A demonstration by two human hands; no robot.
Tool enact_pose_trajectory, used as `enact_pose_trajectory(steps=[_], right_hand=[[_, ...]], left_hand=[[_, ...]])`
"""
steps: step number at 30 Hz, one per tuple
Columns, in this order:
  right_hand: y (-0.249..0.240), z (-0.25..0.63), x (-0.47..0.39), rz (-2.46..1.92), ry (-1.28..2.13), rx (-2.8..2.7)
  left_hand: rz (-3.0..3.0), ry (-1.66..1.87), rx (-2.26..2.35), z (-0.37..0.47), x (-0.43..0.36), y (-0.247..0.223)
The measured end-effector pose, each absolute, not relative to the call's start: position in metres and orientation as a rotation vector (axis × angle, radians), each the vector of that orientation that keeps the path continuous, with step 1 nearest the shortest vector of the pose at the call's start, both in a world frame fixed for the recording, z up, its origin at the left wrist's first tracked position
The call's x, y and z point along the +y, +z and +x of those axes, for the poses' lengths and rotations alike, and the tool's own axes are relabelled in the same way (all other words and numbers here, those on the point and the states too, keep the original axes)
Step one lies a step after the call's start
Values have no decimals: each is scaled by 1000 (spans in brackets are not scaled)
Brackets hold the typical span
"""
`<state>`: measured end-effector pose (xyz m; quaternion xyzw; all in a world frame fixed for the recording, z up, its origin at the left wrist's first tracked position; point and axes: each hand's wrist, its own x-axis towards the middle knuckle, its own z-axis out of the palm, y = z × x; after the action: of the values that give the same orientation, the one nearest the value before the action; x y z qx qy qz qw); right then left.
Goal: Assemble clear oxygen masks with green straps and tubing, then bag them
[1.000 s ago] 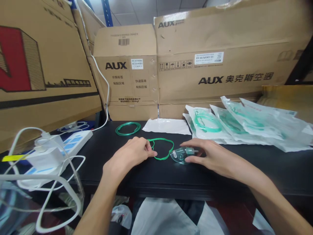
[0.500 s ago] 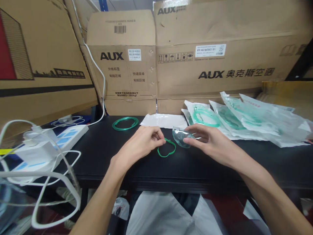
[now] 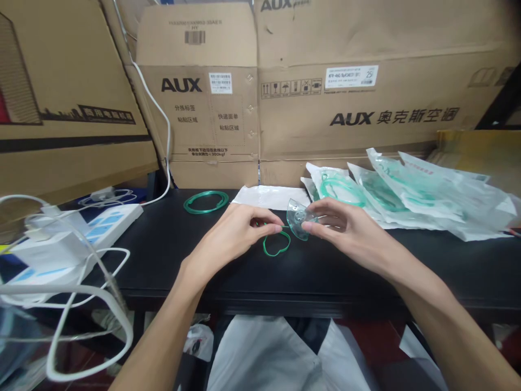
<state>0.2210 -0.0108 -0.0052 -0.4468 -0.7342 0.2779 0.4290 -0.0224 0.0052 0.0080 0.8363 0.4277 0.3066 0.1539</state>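
Above the worktop [image 3: 325, 277], the left hand [image 3: 236, 231] pinches the strap [image 3: 276, 254], the right hand [image 3: 345, 224] the mask [image 3: 297, 215]; joining them seemingly calls for alignment.

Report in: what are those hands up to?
Left hand pinching strap. Right hand holding mask, close to strap's end. Bags farther back, seemingly not in the way.

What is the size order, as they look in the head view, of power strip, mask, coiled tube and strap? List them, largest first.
1. power strip
2. coiled tube
3. mask and strap: not ranked; they look close, and both are partly hidden.
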Motion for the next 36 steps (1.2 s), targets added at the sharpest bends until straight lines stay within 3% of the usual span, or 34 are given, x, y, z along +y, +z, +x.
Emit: enact_pose_trajectory(steps=[13, 22, 30, 36], right_hand=[[-11, 216, -8, -1095, 668, -1821], [-12, 215, -10, -1002, 889, -1818], [-10, 208, -15, -900, 425, -1857], [-11, 204, -15, -905, 384, -1888]], left_hand=[[2313, 888, 1126, -17, 4, 9], [2200, 790, 970, -17, 9, 10], [2075, 878, 961, -14, 13, 3], [1952, 894, 868, -8, 13, 1]])
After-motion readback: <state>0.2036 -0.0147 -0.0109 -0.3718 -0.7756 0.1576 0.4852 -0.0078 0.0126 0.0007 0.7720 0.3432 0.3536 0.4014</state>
